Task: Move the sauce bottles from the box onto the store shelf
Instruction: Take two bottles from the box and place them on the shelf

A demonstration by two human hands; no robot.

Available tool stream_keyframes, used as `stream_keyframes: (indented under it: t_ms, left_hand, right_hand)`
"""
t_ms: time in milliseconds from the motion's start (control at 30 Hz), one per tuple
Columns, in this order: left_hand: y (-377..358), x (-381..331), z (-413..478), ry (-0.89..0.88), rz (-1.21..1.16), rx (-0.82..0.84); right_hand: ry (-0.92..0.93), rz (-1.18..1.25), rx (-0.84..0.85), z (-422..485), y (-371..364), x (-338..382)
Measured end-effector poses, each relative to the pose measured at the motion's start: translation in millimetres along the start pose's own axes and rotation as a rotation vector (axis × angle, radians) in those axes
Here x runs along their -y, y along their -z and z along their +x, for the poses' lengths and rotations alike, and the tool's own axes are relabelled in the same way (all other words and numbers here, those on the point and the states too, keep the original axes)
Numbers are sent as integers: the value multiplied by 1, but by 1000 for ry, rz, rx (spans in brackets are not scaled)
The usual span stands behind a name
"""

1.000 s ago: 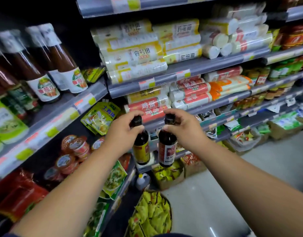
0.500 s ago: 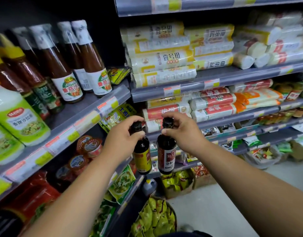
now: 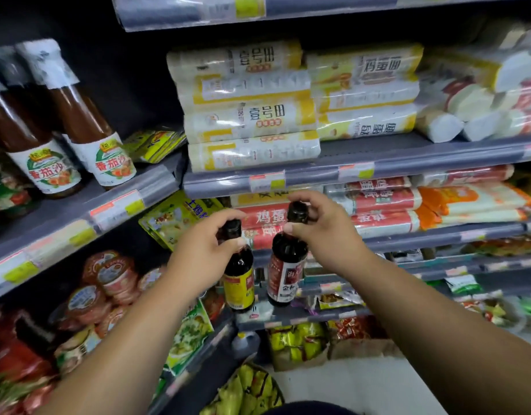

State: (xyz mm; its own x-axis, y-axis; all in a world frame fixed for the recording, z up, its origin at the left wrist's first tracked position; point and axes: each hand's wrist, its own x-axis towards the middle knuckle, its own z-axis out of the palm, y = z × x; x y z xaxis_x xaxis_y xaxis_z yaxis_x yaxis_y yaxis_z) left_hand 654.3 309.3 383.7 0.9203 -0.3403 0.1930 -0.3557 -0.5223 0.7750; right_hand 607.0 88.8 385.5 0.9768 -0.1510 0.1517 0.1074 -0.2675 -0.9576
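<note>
My left hand [image 3: 203, 250] grips the neck of a dark sauce bottle with a yellow label [image 3: 238, 284]. My right hand [image 3: 319, 232] holds a second dark sauce bottle with a red label [image 3: 285, 275] by its black cap. Both bottles hang upright and side by side in the air, in front of the corner where two shelf units meet. The grey store shelf [image 3: 87, 202] on the left carries tall ketchup bottles [image 3: 90, 127]. No box is in view.
Stacked noodle packs [image 3: 252, 115] fill the right-hand shelves [image 3: 408, 163]. Round tubs [image 3: 108, 274] and green packets [image 3: 189, 333] sit on the lower left shelf. A basket of yellow bags [image 3: 252, 390] and cardboard boxes [image 3: 300, 348] stand on the floor.
The view has moved closer to the shelves and turned right. Both hands have lifted the two bottles slightly higher, toward the shelf corner.
</note>
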Motion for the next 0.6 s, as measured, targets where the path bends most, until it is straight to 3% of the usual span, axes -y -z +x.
stream_keyframes:
  t_ms: [367,600]
  left_hand:
    - [-150,-111,67,39,-93,20]
    - [-197,-152,95,-17,-59,118]
  right_hand:
    - [3,-151,105,32,191,-54]
    - [-22,-159,1,34,251,-75]
